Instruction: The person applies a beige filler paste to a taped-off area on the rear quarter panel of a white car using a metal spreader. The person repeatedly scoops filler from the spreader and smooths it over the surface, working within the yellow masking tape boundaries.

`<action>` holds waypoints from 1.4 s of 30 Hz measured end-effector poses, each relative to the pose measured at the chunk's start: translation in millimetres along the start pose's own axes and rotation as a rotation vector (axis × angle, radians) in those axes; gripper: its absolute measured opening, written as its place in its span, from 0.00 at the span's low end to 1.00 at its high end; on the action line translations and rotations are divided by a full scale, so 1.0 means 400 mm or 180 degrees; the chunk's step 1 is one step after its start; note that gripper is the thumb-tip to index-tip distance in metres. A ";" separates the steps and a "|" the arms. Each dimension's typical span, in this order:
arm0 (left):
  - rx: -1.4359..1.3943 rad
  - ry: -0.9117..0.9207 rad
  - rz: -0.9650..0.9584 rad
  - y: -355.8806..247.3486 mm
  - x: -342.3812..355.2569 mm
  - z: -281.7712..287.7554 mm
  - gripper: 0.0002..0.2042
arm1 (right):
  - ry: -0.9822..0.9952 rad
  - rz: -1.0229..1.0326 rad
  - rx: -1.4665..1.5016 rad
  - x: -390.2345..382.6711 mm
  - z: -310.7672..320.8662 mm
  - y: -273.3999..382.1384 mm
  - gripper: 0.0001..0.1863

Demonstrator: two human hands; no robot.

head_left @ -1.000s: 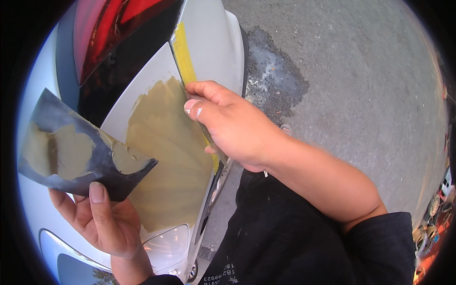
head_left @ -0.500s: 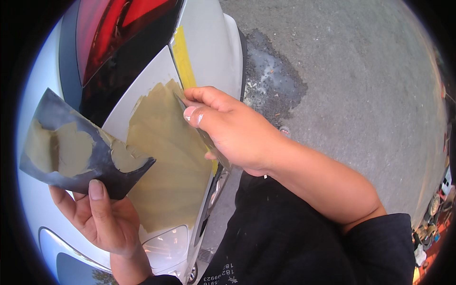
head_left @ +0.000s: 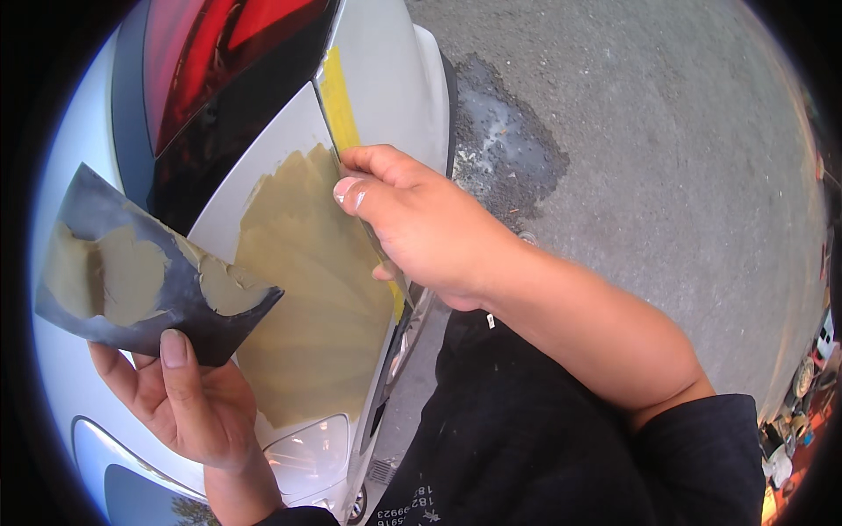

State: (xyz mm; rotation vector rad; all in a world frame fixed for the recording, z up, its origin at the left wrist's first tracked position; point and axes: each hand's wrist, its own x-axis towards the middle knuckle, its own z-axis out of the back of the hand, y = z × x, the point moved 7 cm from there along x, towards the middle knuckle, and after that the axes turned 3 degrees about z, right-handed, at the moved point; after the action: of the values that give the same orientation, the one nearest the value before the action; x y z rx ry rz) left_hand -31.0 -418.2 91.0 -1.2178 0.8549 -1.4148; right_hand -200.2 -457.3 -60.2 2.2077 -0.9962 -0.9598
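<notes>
My left hand (head_left: 197,403) pinches the lower edge of a dark, bent sheet (head_left: 189,329), thumb in front and fingers behind. Thick lumps of olive-beige putty (head_left: 132,276) lie on that sheet. Over the edge of a white car panel (head_left: 281,145), my right hand (head_left: 434,228) is closed on a thin putty scraper (head_left: 404,289), seen almost edge-on and largely covered by the fingers. Beside it a broad, smooth putty patch (head_left: 303,298) coats the panel. Whether the blade touches the patch's right edge, I cannot tell.
Yellow masking tape (head_left: 338,101) runs along the panel seam, reappearing below my right hand. A red tail light (head_left: 237,44) is above the panel. A wet patch (head_left: 504,131) marks the grey pavement (head_left: 667,149). Assorted clutter (head_left: 794,421) lies at the far right.
My right hand has shifted slightly up and left along the panel edge, and the scraper has turned more edge-on. My left hand and the sheet have barely moved.
</notes>
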 end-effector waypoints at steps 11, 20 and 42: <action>0.0045 0.0038 0.0001 0.002 0.006 -0.005 0.26 | -0.0075 0.0182 -0.0335 0.004 0.003 0.005 0.29; 0.0066 -0.0250 -0.0181 -0.017 0.018 0.026 0.26 | -0.0065 0.0259 -0.0395 0.007 -0.009 0.022 0.30; -0.0595 -0.0363 -0.0878 -0.063 0.099 0.069 0.15 | -0.0205 0.2116 -0.3263 -0.168 -0.225 0.013 0.24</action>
State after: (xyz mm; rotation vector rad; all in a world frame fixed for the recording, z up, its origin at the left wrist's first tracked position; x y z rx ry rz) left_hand -8.5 -448.3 130.1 -1.5924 0.7750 -1.4901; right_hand -164.4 -391.7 24.0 0.9226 -0.8740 -0.9104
